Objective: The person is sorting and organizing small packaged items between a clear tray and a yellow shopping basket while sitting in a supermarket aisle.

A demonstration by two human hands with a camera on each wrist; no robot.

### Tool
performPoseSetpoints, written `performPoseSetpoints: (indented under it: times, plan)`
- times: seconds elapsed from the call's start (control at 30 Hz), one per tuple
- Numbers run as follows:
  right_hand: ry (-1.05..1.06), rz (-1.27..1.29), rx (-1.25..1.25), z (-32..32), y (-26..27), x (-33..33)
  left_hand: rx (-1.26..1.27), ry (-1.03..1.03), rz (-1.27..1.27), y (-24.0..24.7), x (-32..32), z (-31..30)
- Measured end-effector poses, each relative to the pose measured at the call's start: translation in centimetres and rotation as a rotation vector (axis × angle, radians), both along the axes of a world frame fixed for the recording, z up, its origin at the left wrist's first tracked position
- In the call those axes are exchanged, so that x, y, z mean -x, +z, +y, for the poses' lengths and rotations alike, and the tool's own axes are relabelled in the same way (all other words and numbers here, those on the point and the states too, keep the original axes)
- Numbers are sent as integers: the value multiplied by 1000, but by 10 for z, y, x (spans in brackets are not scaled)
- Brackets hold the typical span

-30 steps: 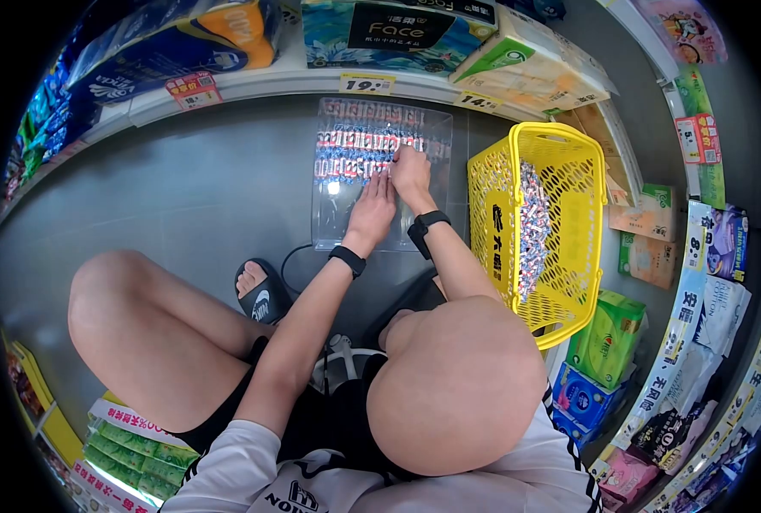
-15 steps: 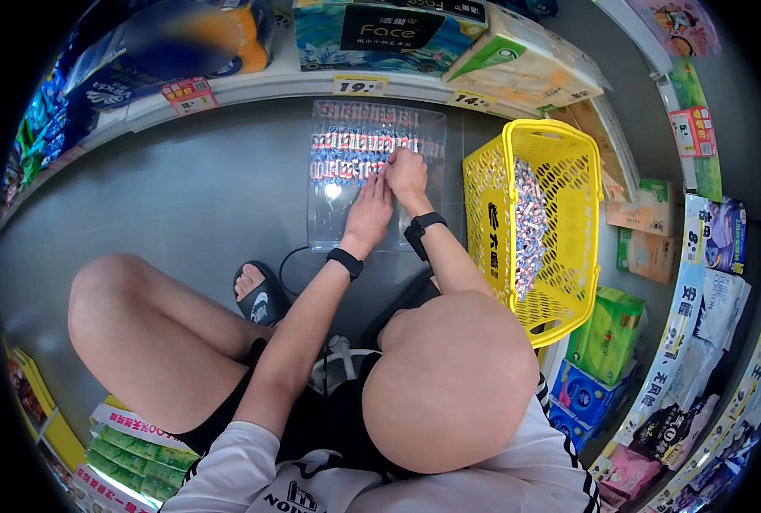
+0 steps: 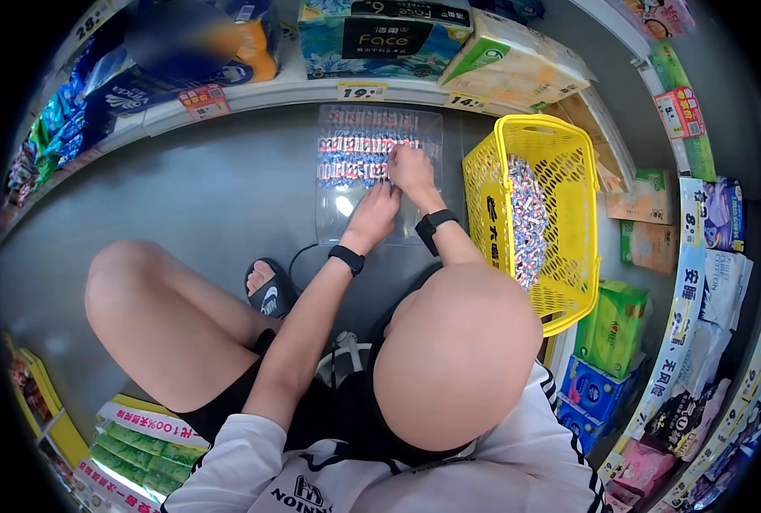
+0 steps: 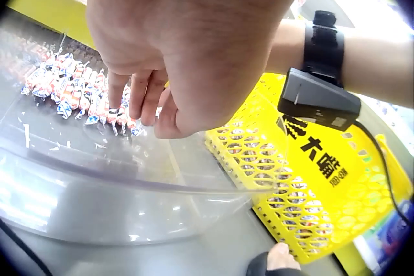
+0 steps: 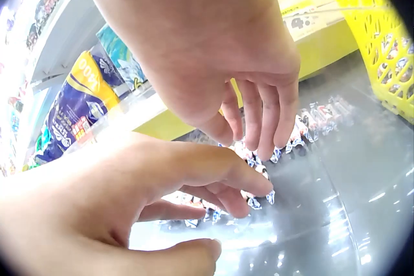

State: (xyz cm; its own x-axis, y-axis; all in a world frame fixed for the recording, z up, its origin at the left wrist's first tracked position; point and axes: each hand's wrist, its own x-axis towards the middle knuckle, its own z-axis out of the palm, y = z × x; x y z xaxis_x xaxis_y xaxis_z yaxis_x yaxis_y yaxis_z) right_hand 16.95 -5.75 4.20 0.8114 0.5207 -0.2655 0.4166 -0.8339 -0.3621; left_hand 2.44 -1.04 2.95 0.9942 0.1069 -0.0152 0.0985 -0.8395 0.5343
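Rows of wrapped candies (image 3: 350, 145) lie side by side in a clear plastic box (image 3: 333, 224) on the floor. My right hand (image 3: 413, 175) bends down over the right end of the nearer row. Its thumb and fingertips come together at a wrapped candy (image 5: 275, 155), partly hidden by the fingers. Nearer to me, my left hand (image 3: 372, 215) reaches in with its fingertips at the row's near edge. In the right wrist view the left index finger (image 5: 242, 174) touches the candies, and the left thumb (image 5: 187, 256) stays well apart.
A yellow basket (image 3: 483, 201) holding many loose candies (image 3: 527, 227) stands right of the box. Behind is a shelf edge (image 3: 269, 98) with tissue packs (image 3: 384, 38). More shelves with packs (image 3: 611, 329) run along the right. My foot in a slide (image 3: 273, 291) rests left of the box.
My left hand has drawn back slightly toward me, its fingers more bent. My right hand stays at the row's end. The head view has shifted a little.
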Motion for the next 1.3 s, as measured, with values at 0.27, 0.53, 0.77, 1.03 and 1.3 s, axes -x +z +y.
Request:
performPoseSetpoints:
  times: [0.27, 0.53, 0.77, 1.03, 1.3]
  plan:
    - [106, 49, -180, -24, 50, 0, 89, 2, -177, 25, 3, 4]
    - [138, -29, -409, -79, 134, -7, 165, -50, -411, 119, -25, -20]
    - [-23, -121, -311, -155, 179, -16, 125, -265, -399, 164, -48, -68]
    - [-197, -151, -114, -249, 169, -35, 57, -469, -340, 171, -94, -131]
    - [-345, -96, 71, -317, 127, -56, -36, -659, -311, 158, -158, -198]
